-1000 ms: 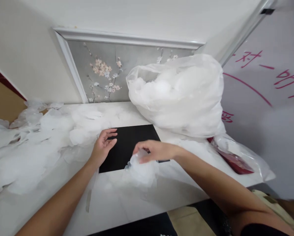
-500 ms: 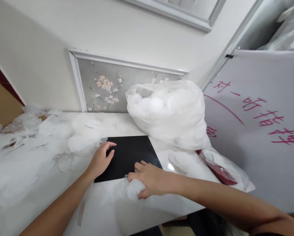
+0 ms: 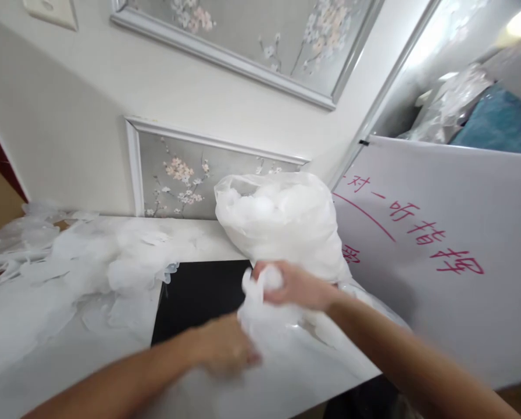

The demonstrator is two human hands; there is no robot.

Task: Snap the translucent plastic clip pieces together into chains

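To our right, a whiteboard [image 3: 439,302] with red handwriting leans close against the table's edge. Ahead, a framed blossom panel [image 3: 186,174] is set in the wall. The white table [image 3: 46,361] runs beneath it. A loose heap of sheer white pieces [image 3: 90,267] covers the table's left part. A bulging clear plastic bag [image 3: 286,227] of the same white stuff stands at the back right, just behind our hands and touching the whiteboard. It blocks the way to the wall on that side. A black mat [image 3: 195,297] lies flat between heap and bag, with one corner under the heap's fringe.

Over the mat's right edge we hold one sheer white piece [image 3: 260,314], raised off the table. Our right hand [image 3: 295,285] is closed tight round its bunched top. Our left hand [image 3: 221,349] is blurred and lies against its lower end; we cannot tell whether those fingers grip it.
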